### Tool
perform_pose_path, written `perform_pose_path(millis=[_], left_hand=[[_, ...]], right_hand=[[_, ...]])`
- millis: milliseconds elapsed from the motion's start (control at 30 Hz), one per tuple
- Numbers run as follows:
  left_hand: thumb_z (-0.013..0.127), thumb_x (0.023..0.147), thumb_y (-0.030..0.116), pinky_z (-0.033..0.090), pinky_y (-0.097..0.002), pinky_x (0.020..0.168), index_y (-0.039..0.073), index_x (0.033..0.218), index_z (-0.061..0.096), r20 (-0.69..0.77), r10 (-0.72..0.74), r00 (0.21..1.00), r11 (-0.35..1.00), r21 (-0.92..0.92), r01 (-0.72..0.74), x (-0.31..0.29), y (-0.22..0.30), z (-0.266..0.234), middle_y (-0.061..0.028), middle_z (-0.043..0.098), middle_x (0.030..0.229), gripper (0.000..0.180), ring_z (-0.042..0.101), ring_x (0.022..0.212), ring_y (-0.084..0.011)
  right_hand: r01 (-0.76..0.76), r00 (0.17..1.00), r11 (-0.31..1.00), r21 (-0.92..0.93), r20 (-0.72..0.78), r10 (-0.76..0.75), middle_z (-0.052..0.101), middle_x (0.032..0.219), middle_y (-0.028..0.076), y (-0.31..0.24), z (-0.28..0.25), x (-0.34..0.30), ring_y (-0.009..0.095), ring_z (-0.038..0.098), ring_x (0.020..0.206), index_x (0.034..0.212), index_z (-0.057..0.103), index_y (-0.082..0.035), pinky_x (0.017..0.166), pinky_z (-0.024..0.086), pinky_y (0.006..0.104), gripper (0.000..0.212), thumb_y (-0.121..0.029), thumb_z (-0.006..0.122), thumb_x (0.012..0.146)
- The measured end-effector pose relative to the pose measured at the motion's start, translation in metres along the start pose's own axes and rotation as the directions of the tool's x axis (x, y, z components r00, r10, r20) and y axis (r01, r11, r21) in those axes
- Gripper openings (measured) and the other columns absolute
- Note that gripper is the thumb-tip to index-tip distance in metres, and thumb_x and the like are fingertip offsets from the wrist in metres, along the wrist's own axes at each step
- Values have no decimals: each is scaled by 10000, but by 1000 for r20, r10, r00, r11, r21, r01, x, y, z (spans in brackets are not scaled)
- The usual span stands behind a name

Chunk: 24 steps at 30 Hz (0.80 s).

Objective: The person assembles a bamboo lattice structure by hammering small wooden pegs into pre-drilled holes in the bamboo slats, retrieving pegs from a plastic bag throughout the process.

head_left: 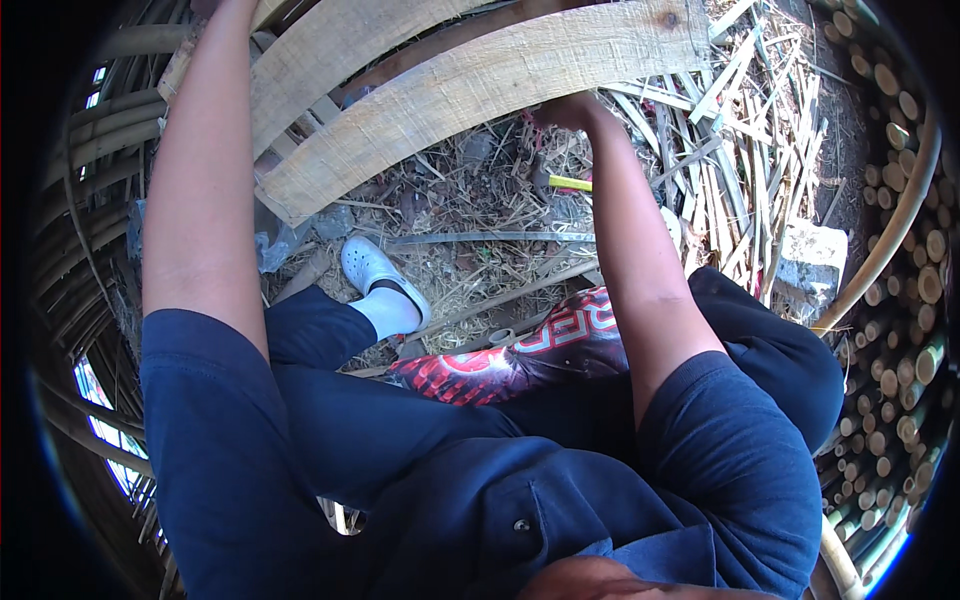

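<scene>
Tan, rough-sawn wood makes up the long flat plank at twelve o'clock, which looks bowed through the lens and has a dark knot near its one o'clock end; a second wide pale wooden plank lies just beyond it toward eleven o'clock; the person's bare right hand is at one o'clock, at the near edge of the knotted plank, its fingers partly hidden by shadow and wood, so I cannot tell how far they are curled or whether they grip it; the left hand is nearly cut off by the upper rim between ten and eleven o'clock, close to the planks' far left ends, and neither its opening nor its hold can be told; just below the right hand, near one o'clock, a short bright yellow handle lies on straw-strewn ground; loose split strips of pale bamboo are heaped at two o'clock; a rough whitish block sits just before three, beside a stack of round cut bamboo poles with their ends showing; a pale blue clog with holes, worn over a white sock, is between nine and ten; a glossy red-and-black printed bag lies near five o'clock from the centre, partly behind the dark blue trousers; crumpled clear plastic is at half past nine.
</scene>
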<state>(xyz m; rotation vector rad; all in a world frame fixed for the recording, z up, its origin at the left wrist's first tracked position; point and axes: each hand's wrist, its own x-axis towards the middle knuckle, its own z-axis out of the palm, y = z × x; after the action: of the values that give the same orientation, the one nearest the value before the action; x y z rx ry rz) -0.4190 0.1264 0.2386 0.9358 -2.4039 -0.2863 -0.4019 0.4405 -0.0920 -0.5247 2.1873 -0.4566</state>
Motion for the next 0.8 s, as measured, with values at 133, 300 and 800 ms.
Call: perform_pose_path(millis=[133, 300, 800], left_hand=[[596, 994, 411, 502, -423, 1050, 84, 1316, 709, -1, 37, 999, 999, 19, -37, 4, -3, 4, -163, 714, 1311, 473, 676, 1219, -328], [606, 993, 430, 502, -429, 1050, 47, 1302, 710, -41, 15, 999, 999, 41, -13, 9, -19, 5, -184, 709, 1312, 502, 673, 1227, -331], [608, 983, 428, 515, -440, 997, 21, 1250, 727, -39, 24, 999, 999, 33, -23, 4, -6, 4, -195, 736, 1240, 501, 700, 1164, -332]], right_hand=[[-133, 991, 989, -58, -9, 132, 771, 1047, 148, 17, 86, 11, 250, 735, 904, 1071, 789, -34, 834, 593, 421, 450, -336, 851, 744], [-119, 947, 993, 18, 302, 108, 771, 1026, 169, 19, 61, -1, 264, 742, 880, 1027, 793, -5, 790, 606, 438, 436, -315, 867, 729], [-252, 883, 952, -170, 362, 299, 773, 1104, 127, 66, 56, -15, 254, 740, 907, 1140, 808, -148, 832, 609, 393, 520, -385, 914, 689]])
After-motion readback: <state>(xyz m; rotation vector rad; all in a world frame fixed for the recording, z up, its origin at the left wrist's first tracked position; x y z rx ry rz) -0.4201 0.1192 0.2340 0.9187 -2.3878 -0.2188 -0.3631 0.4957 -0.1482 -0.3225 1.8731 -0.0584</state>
